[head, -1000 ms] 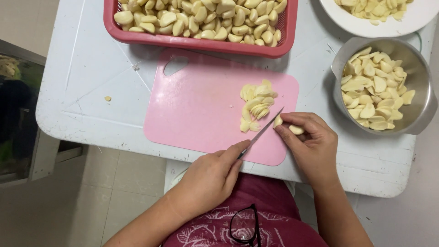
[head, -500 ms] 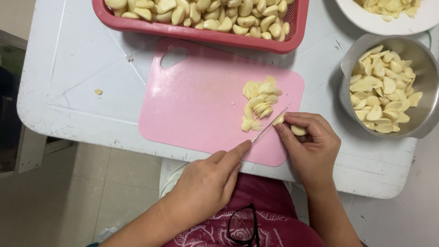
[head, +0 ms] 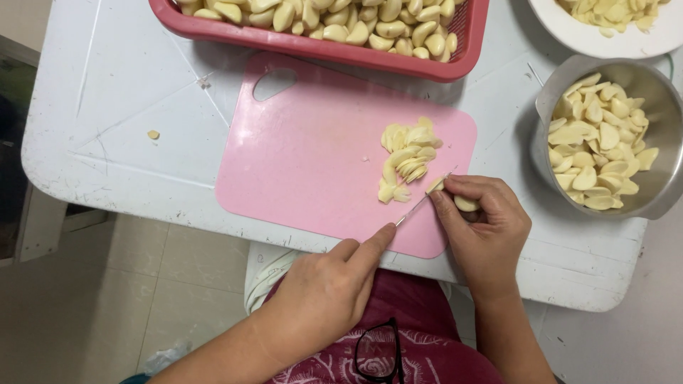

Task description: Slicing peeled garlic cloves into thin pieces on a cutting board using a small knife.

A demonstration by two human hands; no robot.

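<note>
Garlic clove (head: pixel 466 204) sat at pink cutting board's (head: pixel 306 163) near right edge, pinched in right hand (head: pixel 484 227) grip. Left hand (head: pixel 324 299) grip closed round knife (head: pixel 421 204), forefinger along its back, blade against clove. Sliced garlic pile (head: pixel 407 158) just beside. Steel bowl (head: pixel 665 192) of slices right on desk (head: pixel 107 107); red basket (head: pixel 320 46) of cloves beyond board.

I count: one pink cutting board (head: pixel 306 163). One knife (head: pixel 421 203). One red basket (head: pixel 455 60) of whole garlic cloves, too many to count. One steel bowl (head: pixel 551 92), one white plate (head: pixel 569 35), both holding sliced garlic. One slice pile (head: pixel 405 160) on board. One stray bit (head: pixel 153 134) on tabletop (head: pixel 107 85). Two hands: left hand (head: pixel 320 299), right hand (head: pixel 487 231). One pair of glasses (head: pixel 377 352).
</note>
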